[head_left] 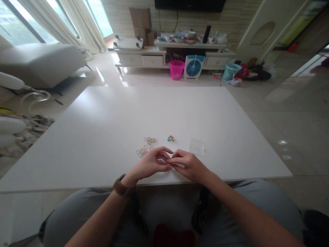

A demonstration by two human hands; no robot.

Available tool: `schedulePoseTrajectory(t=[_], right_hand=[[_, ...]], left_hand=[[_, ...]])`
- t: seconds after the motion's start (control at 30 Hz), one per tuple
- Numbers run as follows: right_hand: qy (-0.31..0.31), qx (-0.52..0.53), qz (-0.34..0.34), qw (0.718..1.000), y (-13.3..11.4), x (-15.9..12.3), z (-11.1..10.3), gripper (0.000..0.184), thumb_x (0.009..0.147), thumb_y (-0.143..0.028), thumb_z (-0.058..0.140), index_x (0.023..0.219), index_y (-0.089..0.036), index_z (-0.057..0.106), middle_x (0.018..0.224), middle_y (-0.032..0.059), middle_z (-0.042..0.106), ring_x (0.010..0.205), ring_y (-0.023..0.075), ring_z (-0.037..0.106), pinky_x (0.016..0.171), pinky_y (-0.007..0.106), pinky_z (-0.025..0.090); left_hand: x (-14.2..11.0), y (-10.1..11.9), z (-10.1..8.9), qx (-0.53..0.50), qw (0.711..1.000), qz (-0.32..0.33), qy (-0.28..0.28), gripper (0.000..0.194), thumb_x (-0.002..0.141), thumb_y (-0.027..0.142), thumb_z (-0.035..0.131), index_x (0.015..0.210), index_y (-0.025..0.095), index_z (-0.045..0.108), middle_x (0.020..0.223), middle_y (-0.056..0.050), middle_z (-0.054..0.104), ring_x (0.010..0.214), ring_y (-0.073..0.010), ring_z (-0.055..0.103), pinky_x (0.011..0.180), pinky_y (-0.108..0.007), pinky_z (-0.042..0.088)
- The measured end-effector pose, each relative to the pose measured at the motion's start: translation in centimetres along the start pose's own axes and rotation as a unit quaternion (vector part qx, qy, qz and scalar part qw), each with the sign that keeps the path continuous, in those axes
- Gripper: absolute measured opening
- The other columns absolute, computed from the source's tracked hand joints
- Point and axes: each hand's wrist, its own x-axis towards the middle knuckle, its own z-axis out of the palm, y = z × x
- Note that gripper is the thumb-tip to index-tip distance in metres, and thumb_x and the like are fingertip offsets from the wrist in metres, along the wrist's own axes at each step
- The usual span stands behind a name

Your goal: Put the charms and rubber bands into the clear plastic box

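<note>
Over the front edge of the white table, my left hand is closed with its thumb and fingers round a small pink-purple piece, too small to name. My right hand meets it there, fingertips pinched together; what they hold is mostly hidden. Beyond my left hand lie two loose piles of thin rings, a farther pile and a nearer pile partly covered by that hand. A little cluster of bright multicoloured pieces sits past my fingertips. To its right is a flat clear plastic box.
Across the room stands a low white cabinet with dishes on top. In front of it are a pink basket, a blue box fan and a light-blue basket. A grey couch is at the left.
</note>
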Motion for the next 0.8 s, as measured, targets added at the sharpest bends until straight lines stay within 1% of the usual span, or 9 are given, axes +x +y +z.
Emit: schedulePoseTrajectory(t=[0.1,0.2,0.27,0.33,0.4,0.5,0.7,0.8], right_hand=[[0.023,-0.007,-0.026,0.999,0.2,-0.1,0.0,0.018,0.094,-0.017,0.059,0.106,-0.020,0.072,0.097,0.0069,0.064,0.082,0.0151,0.061,0.074,0.027,0.050],[0.046,-0.016,-0.030,0.998,0.1,0.1,-1.1,0.015,0.092,-0.015,0.060,0.101,-0.019,0.071,0.096,0.0064,0.065,0.085,0.0157,0.062,0.076,0.027,0.050],[0.064,-0.031,-0.003,0.998,0.2,0.3,-2.2,0.012,0.090,-0.013,0.061,0.096,-0.018,0.070,0.093,0.0053,0.065,0.084,0.0152,0.062,0.076,0.026,0.049],[0.064,-0.052,0.046,0.996,0.5,0.5,-3.3,0.009,0.089,-0.011,0.062,0.090,-0.017,0.069,0.088,0.0036,0.065,0.079,0.0140,0.061,0.075,0.026,0.047],[0.031,-0.075,0.088,0.993,0.9,0.5,-4.1,0.007,0.087,-0.010,0.064,0.085,-0.016,0.068,0.083,0.0020,0.065,0.074,0.0130,0.059,0.073,0.025,0.045],[-0.024,-0.124,0.126,0.984,1.6,0.5,-4.5,0.007,0.087,-0.011,0.064,0.083,-0.015,0.068,0.079,0.0018,0.064,0.072,0.0129,0.057,0.070,0.024,0.042],[-0.126,-0.197,0.137,0.962,1.4,0.5,-4.2,0.015,0.093,-0.015,0.057,0.085,-0.015,0.070,0.086,0.0039,0.064,0.076,0.0128,0.056,0.071,0.023,0.039],[-0.165,-0.236,0.136,0.948,1.0,0.8,-4.3,0.019,0.095,-0.017,0.054,0.085,-0.014,0.070,0.089,0.0055,0.063,0.079,0.0137,0.057,0.072,0.023,0.038]], left_hand=[[0.0,0.0,0.2,-0.015,1.000,-0.008,0.011,0.043,0.073,0.025,0.081,0.110,0.015,0.062,0.086,-0.004,0.070,0.082,-0.0145,0.066,0.079,-0.029,0.055],[0.1,0.2,0.3,-0.021,0.999,-0.009,0.036,0.043,0.072,0.027,0.082,0.109,0.015,0.063,0.093,-0.007,0.072,0.083,-0.0155,0.067,0.080,-0.031,0.056],[0.2,0.3,0.3,-0.019,0.998,-0.013,0.058,0.041,0.071,0.028,0.082,0.106,0.015,0.063,0.099,-0.009,0.072,0.082,-0.0160,0.067,0.077,-0.032,0.058],[0.3,0.3,0.2,-0.006,0.997,-0.014,0.080,0.039,0.072,0.028,0.081,0.104,0.015,0.064,0.100,-0.009,0.072,0.080,-0.0159,0.067,0.075,-0.032,0.058],[0.4,0.3,0.0,0.008,0.995,-0.009,0.095,0.036,0.072,0.027,0.080,0.103,0.015,0.065,0.097,-0.008,0.072,0.081,-0.0156,0.067,0.074,-0.030,0.058],[0.4,0.2,-0.1,0.017,0.995,-0.005,0.098,0.032,0.074,0.026,0.079,0.101,0.015,0.066,0.096,-0.007,0.071,0.082,-0.0149,0.067,0.074,-0.028,0.058],[0.3,0.3,0.0,0.019,0.995,-0.016,0.096,0.030,0.074,0.025,0.078,0.099,0.014,0.065,0.093,-0.006,0.070,0.080,-0.0143,0.066,0.072,-0.027,0.057],[0.4,0.3,0.0,0.025,0.995,-0.014,0.095,0.030,0.074,0.026,0.079,0.098,0.014,0.066,0.092,-0.005,0.070,0.080,-0.0142,0.067,0.074,-0.027,0.057]])
